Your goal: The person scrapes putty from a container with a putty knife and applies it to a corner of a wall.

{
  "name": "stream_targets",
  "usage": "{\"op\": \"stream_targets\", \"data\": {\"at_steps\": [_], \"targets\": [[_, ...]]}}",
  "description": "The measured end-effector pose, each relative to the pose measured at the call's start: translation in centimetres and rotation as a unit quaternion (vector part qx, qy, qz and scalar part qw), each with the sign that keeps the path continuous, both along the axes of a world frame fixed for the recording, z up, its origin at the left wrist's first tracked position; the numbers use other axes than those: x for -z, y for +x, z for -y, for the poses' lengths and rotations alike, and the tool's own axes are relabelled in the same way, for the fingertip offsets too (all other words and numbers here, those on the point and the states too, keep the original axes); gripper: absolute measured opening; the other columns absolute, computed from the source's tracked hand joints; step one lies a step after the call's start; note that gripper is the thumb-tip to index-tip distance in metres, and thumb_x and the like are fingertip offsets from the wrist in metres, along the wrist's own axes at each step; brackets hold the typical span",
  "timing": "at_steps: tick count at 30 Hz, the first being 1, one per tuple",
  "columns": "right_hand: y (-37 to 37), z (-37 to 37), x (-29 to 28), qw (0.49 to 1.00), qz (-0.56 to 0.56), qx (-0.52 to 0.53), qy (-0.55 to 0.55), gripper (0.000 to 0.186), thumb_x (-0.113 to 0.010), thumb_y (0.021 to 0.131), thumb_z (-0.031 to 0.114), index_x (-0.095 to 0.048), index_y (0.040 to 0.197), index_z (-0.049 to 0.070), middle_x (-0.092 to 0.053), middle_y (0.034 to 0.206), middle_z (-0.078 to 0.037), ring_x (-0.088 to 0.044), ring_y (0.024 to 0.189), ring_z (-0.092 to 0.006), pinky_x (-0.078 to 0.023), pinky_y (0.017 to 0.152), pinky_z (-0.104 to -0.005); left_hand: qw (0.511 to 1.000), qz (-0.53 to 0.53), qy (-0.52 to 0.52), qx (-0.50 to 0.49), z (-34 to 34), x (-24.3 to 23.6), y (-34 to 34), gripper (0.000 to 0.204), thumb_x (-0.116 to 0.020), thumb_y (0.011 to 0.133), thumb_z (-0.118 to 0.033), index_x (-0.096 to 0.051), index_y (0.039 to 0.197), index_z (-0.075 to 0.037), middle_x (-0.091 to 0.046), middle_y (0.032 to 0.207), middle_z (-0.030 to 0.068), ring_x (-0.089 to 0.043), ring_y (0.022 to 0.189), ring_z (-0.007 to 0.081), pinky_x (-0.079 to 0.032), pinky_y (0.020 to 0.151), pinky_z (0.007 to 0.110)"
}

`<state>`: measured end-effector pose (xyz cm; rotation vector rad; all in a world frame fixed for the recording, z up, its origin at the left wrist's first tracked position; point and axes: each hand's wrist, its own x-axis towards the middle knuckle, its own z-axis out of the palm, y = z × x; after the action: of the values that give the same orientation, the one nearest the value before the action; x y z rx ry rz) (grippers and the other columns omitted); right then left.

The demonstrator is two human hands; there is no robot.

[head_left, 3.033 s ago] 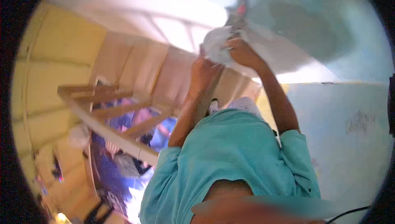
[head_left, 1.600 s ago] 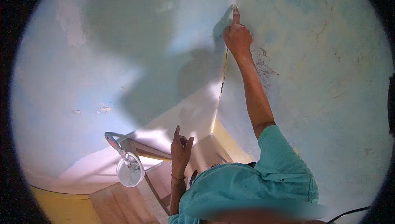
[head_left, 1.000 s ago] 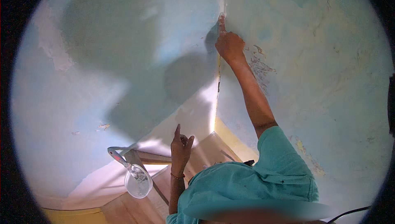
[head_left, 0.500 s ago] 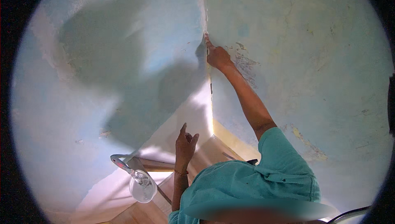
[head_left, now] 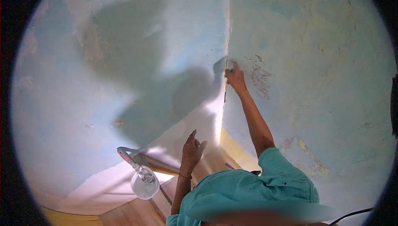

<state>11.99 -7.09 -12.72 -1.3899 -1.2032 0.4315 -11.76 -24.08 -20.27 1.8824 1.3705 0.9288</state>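
Observation:
My right hand (head_left: 234,76) is at the corner seam (head_left: 225,97) between two patchy pale-blue walls (head_left: 315,85), its index finger extended, slightly blurred, and its thumb apart. Nothing shows held in it. My left hand (head_left: 192,149) is lower, index finger raised and thumb apart, other fingers partly curled, with some dark smudges on the fingers. Left of it a white plastic cup (head_left: 142,190) sits by a wooden beam; a grey-and-red handled putty knife (head_left: 125,154) lies across it, and pale paste is smeared on its blade or in the cup.
The wooden beam (head_left: 161,166) runs below the left wall. Lower down are wooden boards (head_left: 118,213) and a yellow surface (head_left: 66,217). Chipped, scribbled patches mark the right wall. A black cable (head_left: 348,215) crosses at bottom right.
My right hand has travelled down the seam, its fingertip now slightly right of it. The cup and knife, earlier carried in my hands, rest by the beam. The view has shifted.

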Motion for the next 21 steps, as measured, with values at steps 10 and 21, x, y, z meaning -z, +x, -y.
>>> {"op": "stream_targets", "data": {"at_steps": [10,21], "targets": [[0.1,0.9,-12.6,0.810,0.537,0.220,-0.087,0.064,-0.043,0.073,0.014,-0.017,0.131,0.018,-0.059,0.071,-0.016,-0.059,0.065,-0.0292,-0.047,0.056,-0.0405,1.000,0.005,0.025,0.016,-0.9,1.1,0.2,0.056,-0.062,0.072,-0.019,-0.035,0.117,0.003,-0.048,0.057,0.0085,-0.047,0.052,0.0179,-0.041,0.055,0.030],[1.4,-2.5,-12.7,0.720,0.652,0.237,-0.029,0.049,-0.043,0.079,0.023,-0.033,0.124,0.007,-0.060,0.067,-0.010,-0.059,0.057,-0.0232,-0.045,0.047,-0.0383,0.980,0.120,0.092,0.132,-6.9,-5.0,8.9,0.054,-0.058,0.076,-0.023,-0.034,0.118,0.002,-0.053,0.067,0.0090,-0.053,0.059,0.0171,-0.044,0.059,0.028]]}}
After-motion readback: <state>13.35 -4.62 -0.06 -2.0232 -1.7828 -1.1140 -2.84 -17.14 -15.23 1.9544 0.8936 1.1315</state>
